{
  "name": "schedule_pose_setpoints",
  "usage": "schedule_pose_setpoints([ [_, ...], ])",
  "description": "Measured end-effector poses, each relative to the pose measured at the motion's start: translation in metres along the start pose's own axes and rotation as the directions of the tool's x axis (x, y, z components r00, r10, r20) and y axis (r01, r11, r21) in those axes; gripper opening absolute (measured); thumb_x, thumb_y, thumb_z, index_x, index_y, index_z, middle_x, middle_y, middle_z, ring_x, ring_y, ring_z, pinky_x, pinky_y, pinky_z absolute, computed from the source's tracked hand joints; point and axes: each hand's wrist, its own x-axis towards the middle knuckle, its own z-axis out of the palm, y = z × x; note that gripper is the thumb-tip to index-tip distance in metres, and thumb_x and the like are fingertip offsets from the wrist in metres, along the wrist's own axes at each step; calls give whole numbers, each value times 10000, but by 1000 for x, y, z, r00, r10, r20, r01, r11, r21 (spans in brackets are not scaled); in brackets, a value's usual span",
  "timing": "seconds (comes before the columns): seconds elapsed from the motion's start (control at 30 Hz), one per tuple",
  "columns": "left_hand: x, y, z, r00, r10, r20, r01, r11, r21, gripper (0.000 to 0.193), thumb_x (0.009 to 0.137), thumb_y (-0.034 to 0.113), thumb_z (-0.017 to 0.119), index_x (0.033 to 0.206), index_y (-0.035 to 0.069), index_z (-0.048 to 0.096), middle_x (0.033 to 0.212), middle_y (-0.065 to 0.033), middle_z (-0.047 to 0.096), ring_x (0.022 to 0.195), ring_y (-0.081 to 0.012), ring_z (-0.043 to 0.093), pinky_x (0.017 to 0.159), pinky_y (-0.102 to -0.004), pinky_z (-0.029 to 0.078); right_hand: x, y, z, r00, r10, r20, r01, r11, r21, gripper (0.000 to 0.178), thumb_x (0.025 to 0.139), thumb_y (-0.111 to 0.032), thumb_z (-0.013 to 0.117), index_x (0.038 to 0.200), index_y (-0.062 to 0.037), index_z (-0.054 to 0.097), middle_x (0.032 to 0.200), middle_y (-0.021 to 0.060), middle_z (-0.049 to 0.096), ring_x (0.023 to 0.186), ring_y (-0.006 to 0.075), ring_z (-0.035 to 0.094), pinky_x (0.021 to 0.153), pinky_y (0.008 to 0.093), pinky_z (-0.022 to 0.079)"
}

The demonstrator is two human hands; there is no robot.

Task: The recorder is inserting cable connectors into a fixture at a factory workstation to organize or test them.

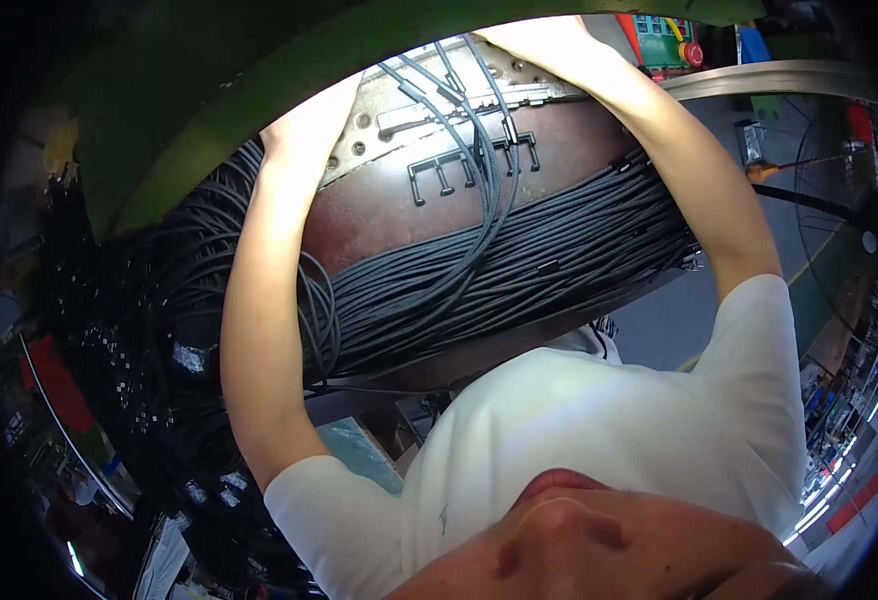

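Both my arms reach up to a metal plate (pixel 374 105) with round holes, under a bright light. My left hand (pixel 314 120) is beside the plate's left part, its fingers hidden behind a green edge. Farther right, my right hand (pixel 539 42) is near the plate's top, washed out by glare, with its fingertips out of sight. Between them, several dark cables (pixel 489 200) run over a metal bar-shaped fixture (pixel 429 115). A black plastic comb-like piece with prongs (pixel 444 165) lies below the fixture, by the cables.
A thick bundle of dark cables (pixel 559 240) lies across the brown surface (pixel 359 220) before my chest. More cables with small shiny ends hang at the left (pixel 139 340). A green machine edge (pixel 209 130) overhangs my left hand. A red button (pixel 691 53) sits at the upper right.
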Motion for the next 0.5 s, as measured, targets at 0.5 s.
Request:
schedule_pose_setpoints([
  [0.5,-6,5,-36,959,-95,269,157,963,-220,361,844,268,606,1133,51,598,1035,-175,621,946,-341,592,839,-393,469,-17,1,-35,1000,19,-13,-19,998,-60,227,838,-127,606,1043,-32,623,996,146,626,922,296,601,814,340,465],
])
